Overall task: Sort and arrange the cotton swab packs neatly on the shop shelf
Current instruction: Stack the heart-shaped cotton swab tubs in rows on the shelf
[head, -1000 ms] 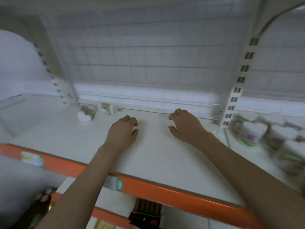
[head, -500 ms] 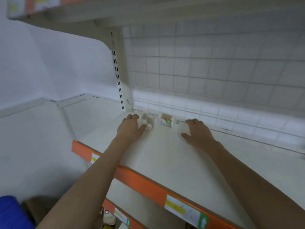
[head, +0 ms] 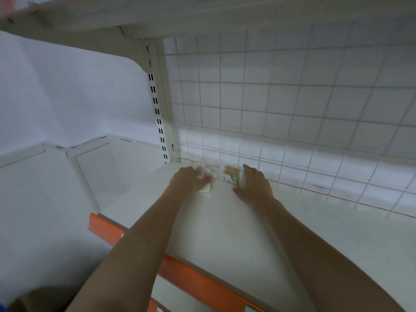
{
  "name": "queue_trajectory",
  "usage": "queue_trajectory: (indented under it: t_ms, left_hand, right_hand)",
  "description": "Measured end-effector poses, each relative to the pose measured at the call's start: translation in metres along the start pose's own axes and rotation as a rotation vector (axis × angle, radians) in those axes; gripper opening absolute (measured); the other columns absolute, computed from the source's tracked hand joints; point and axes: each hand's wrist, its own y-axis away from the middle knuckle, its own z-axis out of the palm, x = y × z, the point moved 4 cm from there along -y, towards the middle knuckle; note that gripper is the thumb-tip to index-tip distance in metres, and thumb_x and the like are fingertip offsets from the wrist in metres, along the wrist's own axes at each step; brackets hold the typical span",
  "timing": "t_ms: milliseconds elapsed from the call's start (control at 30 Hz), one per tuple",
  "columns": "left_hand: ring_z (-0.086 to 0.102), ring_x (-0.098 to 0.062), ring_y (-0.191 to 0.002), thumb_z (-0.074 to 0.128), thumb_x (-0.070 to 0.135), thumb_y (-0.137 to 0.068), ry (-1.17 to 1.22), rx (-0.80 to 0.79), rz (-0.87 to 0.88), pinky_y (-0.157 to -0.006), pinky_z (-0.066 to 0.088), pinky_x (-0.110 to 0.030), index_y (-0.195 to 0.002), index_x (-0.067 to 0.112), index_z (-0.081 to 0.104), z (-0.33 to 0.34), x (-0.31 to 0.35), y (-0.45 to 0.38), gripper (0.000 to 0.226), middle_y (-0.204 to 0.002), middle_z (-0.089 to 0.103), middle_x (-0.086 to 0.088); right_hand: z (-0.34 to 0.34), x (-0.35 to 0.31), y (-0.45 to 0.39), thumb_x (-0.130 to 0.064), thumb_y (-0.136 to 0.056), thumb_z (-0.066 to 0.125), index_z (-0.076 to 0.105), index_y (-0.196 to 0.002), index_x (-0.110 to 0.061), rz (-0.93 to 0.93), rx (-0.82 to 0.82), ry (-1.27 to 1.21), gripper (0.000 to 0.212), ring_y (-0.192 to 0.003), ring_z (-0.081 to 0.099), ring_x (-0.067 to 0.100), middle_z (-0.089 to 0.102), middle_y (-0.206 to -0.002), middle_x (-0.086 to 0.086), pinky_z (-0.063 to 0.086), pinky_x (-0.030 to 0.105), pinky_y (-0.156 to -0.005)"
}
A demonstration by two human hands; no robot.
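Two cotton swab packs lie at the back left corner of the white shelf point(head: 225, 221). My left hand point(head: 189, 181) grips a clear pack of white swabs point(head: 206, 176), its fingers curled over the top. A second clear pack with wooden-stick swabs and a green label point(head: 230, 175) lies just right of it. My right hand point(head: 254, 183) touches that pack's right side, fingers extended along it and the thumb on the shelf in front. Motion blur hides the exact hold of the right fingers.
A white wire grid point(head: 281, 97) backs the shelf. A slotted upright post point(head: 157, 109) stands just behind the packs on the left. An orange price rail point(head: 191, 273) edges the shelf front. Another white shelf point(head: 45, 188) adjoins on the left.
My view swung left along the shelf. Both hands travelled to the back left corner; the left one closed over the white swab pack and the right one came against the green-label pack.
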Motion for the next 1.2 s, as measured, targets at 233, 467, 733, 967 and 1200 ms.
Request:
queue_trajectory:
  t_ms: [233, 467, 733, 967, 1200]
  left_hand:
    - [0.059, -0.024, -0.092, 0.059, 0.035, -0.081, 0.222, 0.034, -0.004, -0.073, 0.046, -0.029, -0.100, 0.011, 0.057, 0.007, 0.010, 0.004, 0.031, -0.097, 0.061, -0.004]
    - [0.059, -0.016, -0.074, 0.069, 0.026, -0.074, 0.590, 0.185, 0.046, -0.064, 0.047, -0.029, -0.114, 0.016, 0.049, -0.004, 0.042, 0.062, 0.046, -0.076, 0.055, 0.010]
    - [0.052, -0.013, -0.086, 0.061, 0.033, -0.082, 0.664, 0.175, 0.352, -0.079, 0.041, -0.029, -0.137, 0.040, 0.024, 0.020, 0.129, 0.164, 0.067, -0.102, 0.048, 0.003]
    - [0.057, -0.010, -0.073, 0.065, 0.021, -0.078, 0.720, 0.077, 0.496, -0.062, 0.048, -0.029, -0.118, 0.031, 0.031, 0.062, 0.218, 0.231, 0.053, -0.087, 0.053, 0.008]
    - [0.058, -0.013, -0.068, 0.066, 0.022, -0.078, 0.709, 0.003, 0.569, -0.057, 0.051, -0.036, -0.111, 0.026, 0.036, 0.097, 0.286, 0.271, 0.045, -0.085, 0.058, 0.003]
  right_hand:
    - [-0.008, -0.002, -0.002, -0.018, -0.083, 0.057, 0.045, -0.120, -0.011, -0.026, 0.066, -0.050, 0.039, -0.108, 0.047, 0.025, 0.048, -0.120, 0.008, 0.041, 0.034, -0.089]
    - [-0.061, 0.012, 0.048, -0.017, -0.078, 0.065, 0.051, -0.117, -0.014, 0.017, 0.135, -0.265, 0.042, -0.089, 0.053, 0.019, 0.042, -0.117, 0.003, 0.037, 0.023, -0.071]
    - [-0.150, 0.058, 0.164, -0.014, -0.076, 0.068, 0.055, -0.123, -0.016, 0.044, 0.333, -0.231, 0.049, -0.101, 0.048, 0.015, 0.042, -0.110, -0.003, 0.029, 0.009, -0.078]
    - [-0.204, 0.133, 0.258, -0.008, -0.077, 0.068, 0.057, -0.123, -0.015, 0.206, 0.365, -0.082, 0.048, -0.106, 0.048, 0.016, 0.046, -0.109, -0.007, 0.029, 0.007, -0.084]
    - [-0.252, 0.201, 0.314, -0.009, -0.077, 0.067, 0.062, -0.118, -0.007, 0.379, 0.340, 0.116, 0.041, -0.106, 0.049, 0.027, 0.053, -0.109, 0.010, 0.035, 0.023, -0.093]
